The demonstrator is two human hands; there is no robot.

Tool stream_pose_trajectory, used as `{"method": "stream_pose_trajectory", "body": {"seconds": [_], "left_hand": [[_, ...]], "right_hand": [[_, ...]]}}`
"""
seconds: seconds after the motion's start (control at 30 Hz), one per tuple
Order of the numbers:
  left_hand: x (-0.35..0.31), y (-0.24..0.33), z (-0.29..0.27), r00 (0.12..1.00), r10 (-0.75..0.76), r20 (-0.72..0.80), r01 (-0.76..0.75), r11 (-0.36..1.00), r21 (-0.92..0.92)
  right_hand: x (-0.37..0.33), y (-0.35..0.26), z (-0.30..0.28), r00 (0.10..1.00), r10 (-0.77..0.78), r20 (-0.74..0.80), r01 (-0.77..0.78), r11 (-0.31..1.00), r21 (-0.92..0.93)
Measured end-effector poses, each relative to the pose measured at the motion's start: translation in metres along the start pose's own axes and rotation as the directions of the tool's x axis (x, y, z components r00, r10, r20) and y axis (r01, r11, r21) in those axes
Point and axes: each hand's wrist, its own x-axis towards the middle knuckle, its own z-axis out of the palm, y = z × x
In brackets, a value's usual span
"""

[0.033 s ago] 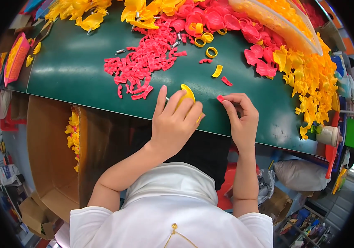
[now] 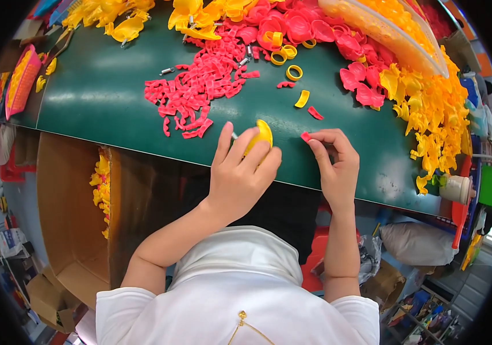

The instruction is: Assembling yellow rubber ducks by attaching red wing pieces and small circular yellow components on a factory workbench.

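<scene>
Near the front edge of the green table, my left hand (image 2: pixel 243 161) curls its fingers around a curved yellow plastic piece (image 2: pixel 264 137). A small metal part (image 2: pixel 234 135) shows between those fingers; its far end is hidden. To the right, my right hand (image 2: pixel 337 158) pinches a small red plastic strip (image 2: pixel 306 137) between thumb and forefinger, just above the table. Beyond the hands lies a heap of similar red strips (image 2: pixel 200 86). A loose red strip (image 2: pixel 315 113) and a curved yellow piece (image 2: pixel 302 99) lie on the table past my right hand.
Yellow rings (image 2: pixel 293 72) lie near a pile of red cupped pieces (image 2: pixel 315 26). Yellow parts (image 2: pixel 430 115) heap along the right edge below a clear tray (image 2: pixel 438 62). An open cardboard box (image 2: pixel 73 218) stands below the table at left; a pink basket (image 2: pixel 20 83) sits at the far left.
The yellow piece in my left hand has turned and shifted slightly to the right, and the left fingers have moved a little. My right hand stays in place.
</scene>
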Motion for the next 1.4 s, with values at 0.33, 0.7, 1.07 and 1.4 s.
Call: {"method": "stream_pose_trajectory", "body": {"seconds": [0.33, 0.7, 1.07, 1.4], "left_hand": [[-0.012, -0.014, 0.001, 0.994, 0.08, -0.078, -0.096, 0.971, -0.219], [-0.009, -0.014, -0.002, 0.995, 0.057, -0.078, -0.075, 0.966, -0.246], [0.01, -0.037, -0.036, 0.969, 0.164, 0.183, -0.114, 0.96, -0.254], [0.015, -0.036, -0.027, 0.938, 0.277, 0.207, -0.236, 0.951, -0.201]], "right_hand": [[0.024, -0.003, 0.031, 0.868, -0.437, 0.236, 0.486, 0.845, -0.222], [0.013, -0.005, 0.036, 0.867, -0.462, 0.187, 0.498, 0.814, -0.298], [0.035, -0.025, 0.005, 0.788, -0.346, 0.509, 0.575, 0.709, -0.408], [0.169, -0.008, 0.011, 0.841, -0.53, 0.107, 0.434, 0.545, -0.717]]}}
